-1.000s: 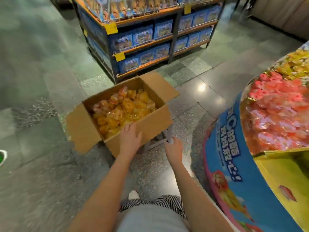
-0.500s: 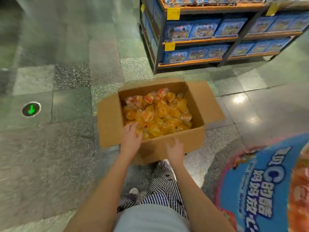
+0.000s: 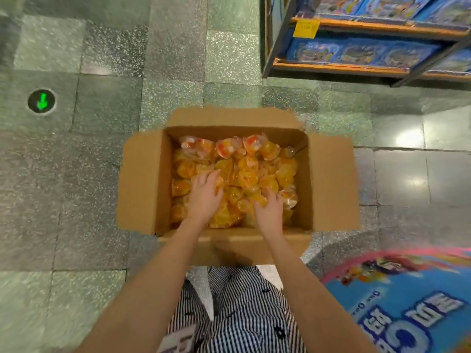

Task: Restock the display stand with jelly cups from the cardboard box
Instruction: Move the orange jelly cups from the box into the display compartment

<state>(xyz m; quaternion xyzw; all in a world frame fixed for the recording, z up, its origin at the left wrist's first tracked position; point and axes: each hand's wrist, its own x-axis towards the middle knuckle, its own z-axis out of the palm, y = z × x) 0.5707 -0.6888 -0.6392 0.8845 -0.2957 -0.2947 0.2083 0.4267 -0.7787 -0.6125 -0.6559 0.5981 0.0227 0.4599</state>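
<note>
Two bare hands reach down into an open cardboard box (image 3: 145, 179) that sits on the tiled floor (image 3: 96, 159), its four flaps folded outward. The box is filled with jelly cups (image 3: 244, 169), mostly orange, with a few red-and-white ones along the far wall. The left hand (image 3: 204, 197) lies palm down on the pile, its fingers (image 3: 212, 175) stretched forward and slightly apart. The right hand (image 3: 269, 212) is just beside it, fingers (image 3: 267, 193) bent down among the cups; whether they grip one cannot be told. The round blue display stand (image 3: 407, 301) with a pink rim is near the box, at lower right. A shelf unit (image 3: 356, 66) of blue packages stands beyond.
</note>
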